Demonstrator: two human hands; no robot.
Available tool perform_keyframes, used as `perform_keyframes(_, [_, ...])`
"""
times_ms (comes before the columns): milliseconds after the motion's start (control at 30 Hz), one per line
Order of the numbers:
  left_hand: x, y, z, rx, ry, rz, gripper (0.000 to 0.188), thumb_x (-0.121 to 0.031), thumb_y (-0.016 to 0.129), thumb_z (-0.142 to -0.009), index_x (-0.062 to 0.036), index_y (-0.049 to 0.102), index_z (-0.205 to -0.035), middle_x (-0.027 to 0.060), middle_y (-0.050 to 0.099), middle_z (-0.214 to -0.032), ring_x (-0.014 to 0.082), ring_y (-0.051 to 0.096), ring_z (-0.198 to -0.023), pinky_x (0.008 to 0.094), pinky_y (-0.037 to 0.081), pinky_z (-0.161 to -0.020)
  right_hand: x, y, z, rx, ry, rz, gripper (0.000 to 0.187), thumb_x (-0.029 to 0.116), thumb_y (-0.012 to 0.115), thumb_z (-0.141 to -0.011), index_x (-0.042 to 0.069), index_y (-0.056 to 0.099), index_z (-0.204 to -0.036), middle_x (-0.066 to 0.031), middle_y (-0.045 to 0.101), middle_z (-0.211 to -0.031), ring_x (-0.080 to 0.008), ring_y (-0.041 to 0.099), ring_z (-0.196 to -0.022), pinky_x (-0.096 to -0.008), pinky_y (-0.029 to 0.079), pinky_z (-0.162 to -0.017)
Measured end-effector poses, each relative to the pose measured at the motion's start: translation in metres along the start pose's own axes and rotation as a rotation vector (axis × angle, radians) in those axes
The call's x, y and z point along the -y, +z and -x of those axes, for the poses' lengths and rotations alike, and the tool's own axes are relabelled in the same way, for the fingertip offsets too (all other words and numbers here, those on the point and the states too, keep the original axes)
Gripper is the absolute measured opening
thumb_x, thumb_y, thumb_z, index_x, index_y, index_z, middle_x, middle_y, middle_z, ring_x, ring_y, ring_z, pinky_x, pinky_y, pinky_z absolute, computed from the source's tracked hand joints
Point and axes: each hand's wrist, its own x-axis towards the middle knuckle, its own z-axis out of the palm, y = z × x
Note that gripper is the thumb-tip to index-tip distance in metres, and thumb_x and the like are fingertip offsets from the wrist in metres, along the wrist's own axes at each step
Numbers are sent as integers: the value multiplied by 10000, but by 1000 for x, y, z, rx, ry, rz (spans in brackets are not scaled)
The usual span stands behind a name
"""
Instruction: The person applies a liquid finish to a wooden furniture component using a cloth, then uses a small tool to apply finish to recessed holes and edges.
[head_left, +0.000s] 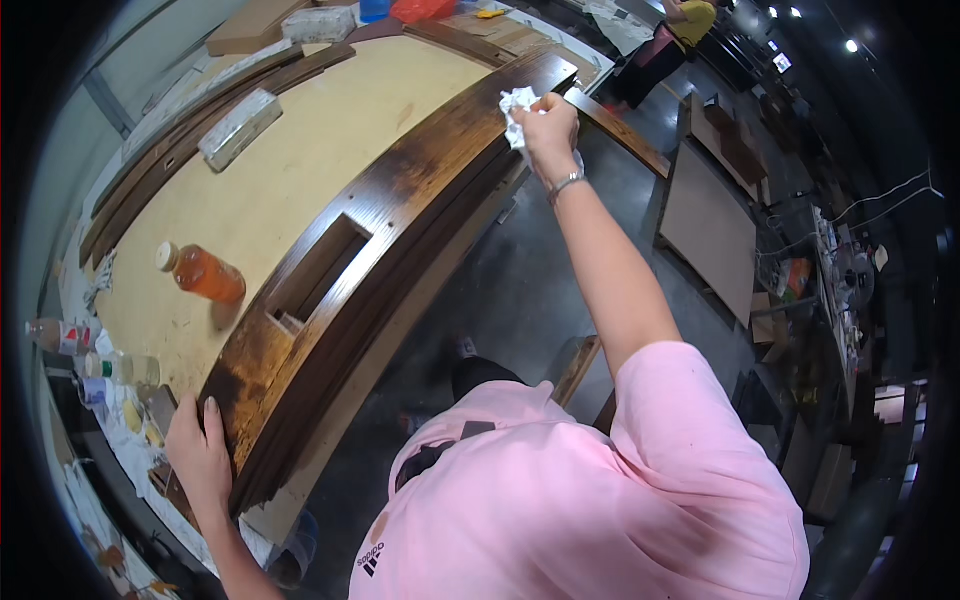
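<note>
A long, curved, dark-stained wooden board [400,165] with a glossy top and a rectangular slot lies on a stack of similar dark boards along the table's edge. At its near left end my left hand [201,455] grips the corner, thumb along the edge. My right hand [550,130] is closed on a crumpled white rag [518,102] at the board's far end. Part of the rag hangs below my wrist. Beside the slot, a bottle of orange liquid [208,274] stands on the table.
The pale tabletop [330,150] also bears a wrapped block [240,130] and more curved boards [165,170]. Bottles [120,368] stand at the left edge. Another board [620,132] juts out past the far end. A person [670,45] stands farther back; flat panels [708,230] lie right.
</note>
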Motion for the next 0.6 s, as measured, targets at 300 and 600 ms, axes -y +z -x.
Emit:
perform_keyframes(300, [-1,-5,-3,60,-95,-37,251,-204,526,-1008,39,582,-1033,249,591,-887,436,569,-851,440,441,-763,-75,6,-186,-90,160,-92,267,254,842,-662,107,732,-856,-123,762,-931,-299,728,-907,-399,554,-824])
perform_keyframes(600, [39,-2,-1,63,-460,-34,294,-204,481,-1060,54,607,-1125,169,664,-1029,221,616,-952,350,471,-859,-126,-15,-304,13,4,-479,177,73,808,-744,-11,678,-830,-101,706,-810,-161,646,-688,-312,510,-639])
